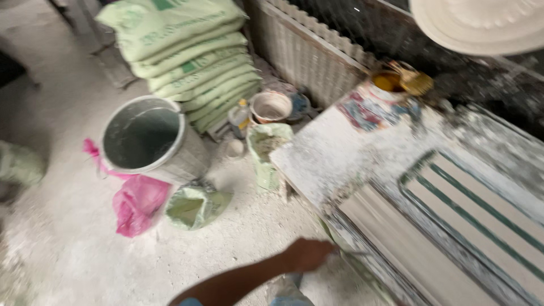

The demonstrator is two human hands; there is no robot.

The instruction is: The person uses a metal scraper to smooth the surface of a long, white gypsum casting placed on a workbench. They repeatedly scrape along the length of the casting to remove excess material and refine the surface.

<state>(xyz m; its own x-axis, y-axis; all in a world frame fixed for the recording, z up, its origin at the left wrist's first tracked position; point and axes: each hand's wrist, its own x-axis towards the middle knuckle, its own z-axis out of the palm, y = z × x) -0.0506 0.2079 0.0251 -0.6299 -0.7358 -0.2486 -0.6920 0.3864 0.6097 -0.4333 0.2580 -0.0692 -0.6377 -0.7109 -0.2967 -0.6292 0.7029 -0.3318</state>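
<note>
- Though blur softens the lower middle of the frame, one hand (309, 254) shows there at the end of a bare forearm reaching in from the bottom edge; which hand it is cannot be told for sure, and it reads best as the left.
- Its fingers are curled in against the near edge of the long, plaster-spattered white work table (328, 156); whether they pinch anything cannot be told.
- Just right of the hand, a long pale ribbed moulding strip (396, 238) lies on the table, running toward the lower right.
- Beyond it, at the right, lies a rectangular white mould with green lines (481, 215).
- At the table's far end, upper middle-right, stands a small pot of yellow liquid (388, 82).
- On the dusty floor left of the table stands an open pale green sack (266, 150), with another crumpled green bag (195, 205) lower down.
- Beside that lies a bright pink plastic bag (137, 204).
- Above it stands a large grey round bucket (144, 136).
- At the upper left, pale green sacks (192, 54) are stacked.
</note>
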